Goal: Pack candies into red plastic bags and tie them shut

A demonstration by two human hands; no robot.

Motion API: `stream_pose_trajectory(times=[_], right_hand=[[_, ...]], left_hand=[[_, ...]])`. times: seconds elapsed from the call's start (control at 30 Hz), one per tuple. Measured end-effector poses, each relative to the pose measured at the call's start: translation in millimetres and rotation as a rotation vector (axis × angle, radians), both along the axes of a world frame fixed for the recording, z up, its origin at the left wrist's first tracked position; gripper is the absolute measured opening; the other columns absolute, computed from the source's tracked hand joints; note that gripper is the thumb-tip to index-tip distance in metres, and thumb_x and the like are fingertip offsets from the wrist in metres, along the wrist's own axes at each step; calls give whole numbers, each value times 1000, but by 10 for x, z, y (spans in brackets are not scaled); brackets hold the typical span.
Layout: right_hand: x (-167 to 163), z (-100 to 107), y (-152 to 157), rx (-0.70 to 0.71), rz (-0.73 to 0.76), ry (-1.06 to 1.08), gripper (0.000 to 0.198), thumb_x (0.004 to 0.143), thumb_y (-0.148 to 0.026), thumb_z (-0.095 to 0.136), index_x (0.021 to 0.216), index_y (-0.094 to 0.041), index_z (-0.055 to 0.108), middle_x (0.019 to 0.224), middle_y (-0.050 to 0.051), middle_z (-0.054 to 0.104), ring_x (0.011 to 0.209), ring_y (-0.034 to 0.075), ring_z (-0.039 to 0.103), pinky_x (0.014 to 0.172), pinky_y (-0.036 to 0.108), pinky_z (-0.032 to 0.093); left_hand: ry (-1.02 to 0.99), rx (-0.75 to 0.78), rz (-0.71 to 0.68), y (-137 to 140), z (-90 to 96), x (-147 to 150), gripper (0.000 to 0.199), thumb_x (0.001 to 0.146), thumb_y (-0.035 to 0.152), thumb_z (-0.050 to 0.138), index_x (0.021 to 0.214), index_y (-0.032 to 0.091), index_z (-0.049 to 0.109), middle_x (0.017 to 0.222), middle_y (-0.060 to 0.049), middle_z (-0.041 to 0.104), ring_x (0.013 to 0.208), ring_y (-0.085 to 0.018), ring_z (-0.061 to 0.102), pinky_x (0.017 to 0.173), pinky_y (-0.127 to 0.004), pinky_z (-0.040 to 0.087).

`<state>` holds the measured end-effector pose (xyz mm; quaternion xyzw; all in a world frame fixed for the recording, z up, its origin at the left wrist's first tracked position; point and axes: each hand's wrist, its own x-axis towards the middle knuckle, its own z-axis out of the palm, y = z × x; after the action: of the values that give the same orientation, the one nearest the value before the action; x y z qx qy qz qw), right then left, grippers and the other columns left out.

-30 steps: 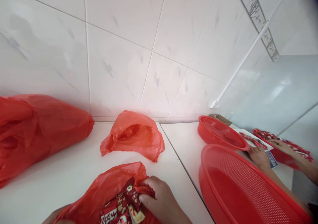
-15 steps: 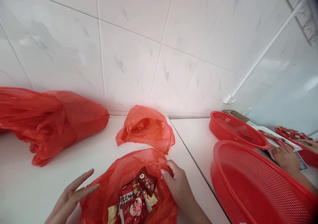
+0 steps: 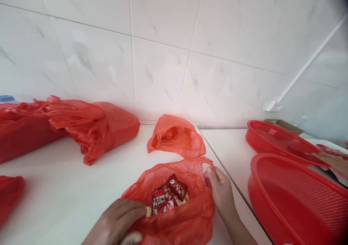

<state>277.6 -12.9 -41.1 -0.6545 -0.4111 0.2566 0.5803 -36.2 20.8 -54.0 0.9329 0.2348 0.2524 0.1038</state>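
A thin red plastic bag [image 3: 179,227] stands with its mouth open on the white table, its front side folded up. Inside lie several small dark red snack packets [image 3: 164,198] with white and gold print, and a few cream-coloured ones. My right hand [image 3: 223,190] pinches the bag's right rim between thumb and fingers. My left hand [image 3: 119,217] is closed over the left rim, fingers on the inner side and thumb below. Just behind, a second red plastic bag [image 3: 176,138] lies crumpled with its opening toward me.
Filled red bags [image 3: 108,129] lie along the tiled wall at left, with part of another red bag [image 3: 9,194] nearer. To the right stand a big red mesh basket [image 3: 293,201] and another red basket [image 3: 282,141] behind it. Another person's hand [image 3: 331,161] reaches over there.
My left hand has gone from spread fingers beside the bag to gripping its left rim. My right hand still holds the right rim. The view has turned left.
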Motion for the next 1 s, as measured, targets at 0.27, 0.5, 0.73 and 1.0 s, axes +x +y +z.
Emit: stream_pose_trajectory(times=[0.27,0.5,0.73,1.0], right_hand=[[282,-71,43,126,-59,339,17,75,-29,57,63,-18,52,62,-3,53,56,10,46,50,21,35],[319,134,25,157,53,432,20,64,-34,69,73,-17,68,80,3,65,77,16,58,64,25,48],[124,679,23,346,230,856,17,66,-32,68,58,-18,62,113,8,66,115,25,56,92,37,47],[-4,1240,230,557,71,946,21,76,-34,66,68,-21,53,76,-3,65,80,13,65,78,30,53]], left_hand=[[120,273,118,183,167,-166,30,93,17,45,118,27,57,98,-2,71,91,-17,67,113,-52,14],[-31,396,209,391,658,-161,28,89,6,38,94,20,62,95,-5,64,83,-19,60,83,-36,46],[-422,449,387,585,1340,145,28,81,2,41,90,20,62,92,-4,63,85,-17,60,73,-28,47],[-1073,-442,265,516,1940,531,12,79,24,58,91,22,60,77,1,63,54,-10,53,47,-20,40]])
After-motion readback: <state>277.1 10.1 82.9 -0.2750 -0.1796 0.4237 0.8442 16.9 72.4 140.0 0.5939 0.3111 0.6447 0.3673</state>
